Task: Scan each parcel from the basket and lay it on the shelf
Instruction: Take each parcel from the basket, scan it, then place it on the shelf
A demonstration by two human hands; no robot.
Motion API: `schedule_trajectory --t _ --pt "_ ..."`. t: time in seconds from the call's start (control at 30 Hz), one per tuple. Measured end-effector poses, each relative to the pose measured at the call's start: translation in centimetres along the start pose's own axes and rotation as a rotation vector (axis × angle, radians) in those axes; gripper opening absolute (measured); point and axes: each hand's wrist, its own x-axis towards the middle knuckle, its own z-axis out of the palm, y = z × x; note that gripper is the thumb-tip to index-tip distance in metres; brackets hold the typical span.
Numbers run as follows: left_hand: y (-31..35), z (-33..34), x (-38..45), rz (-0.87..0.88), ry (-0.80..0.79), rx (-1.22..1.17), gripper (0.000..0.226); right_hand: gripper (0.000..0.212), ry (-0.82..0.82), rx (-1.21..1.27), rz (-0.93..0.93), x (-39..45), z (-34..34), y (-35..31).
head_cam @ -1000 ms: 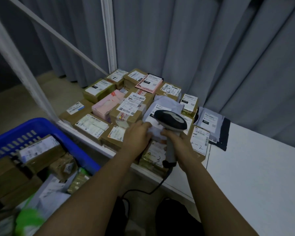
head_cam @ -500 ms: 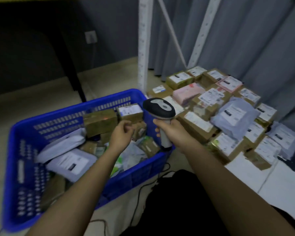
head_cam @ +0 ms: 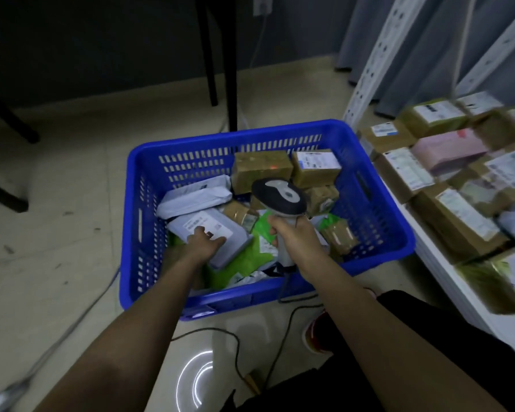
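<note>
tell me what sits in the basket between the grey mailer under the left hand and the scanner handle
In the head view, a green bag and a small brown box lie between the grey mailer, under the left hand, and the scanner that the right hand grips.

Basket (head_cam: 378,203) of parcels (head_cam: 262,171) left of shelf (head_cam: 446,281)

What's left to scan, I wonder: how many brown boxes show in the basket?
5 brown boxes: two large at the basket's back, one behind the scanner, one small at centre, one near the right wall. More may lie buried.
</note>
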Motion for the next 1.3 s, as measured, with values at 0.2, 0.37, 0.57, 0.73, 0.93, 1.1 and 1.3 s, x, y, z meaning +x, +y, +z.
schedule_trajectory --t 0.2,0.37,0.57,0.73,0.93,1.1,1.3 --pt "0.5 -0.3 5.5 0.065 0.121 0.054 0.077 0.029 0.039 0.077 0.021 3.1 2.2 -1.6" --pt "3.5 0.6 9.6 0.384 0.236 0.345 0.057 0.031 0.071 0.107 0.044 6.2 2.3 -2.0" --pt "7.0 2.0 12.5 0.345 0.158 0.699 0.051 0.013 0.097 0.095 0.121 9.3 2.6 -1.3" --pt "7.1 1.7 13.3 0.366 0.193 0.937 0.035 0.008 0.08 0.142 0.135 10.0 1.8 -1.2" --pt "6.3 -0.5 9.8 0.53 0.396 0.372 0.022 0.013 0.084 0.179 0.117 8.6 0.3 -1.6" --pt "8.3 -2.3 2.8 0.737 0.431 -0.069 0.011 0.02 0.144 0.21 0.103 6.4 -0.8 -3.1" --pt "14.6 -1.1 -6.6 0.866 0.269 -0.321 0.008 0.044 0.207 0.317 -0.128 2.1 -1.5 -7.8"
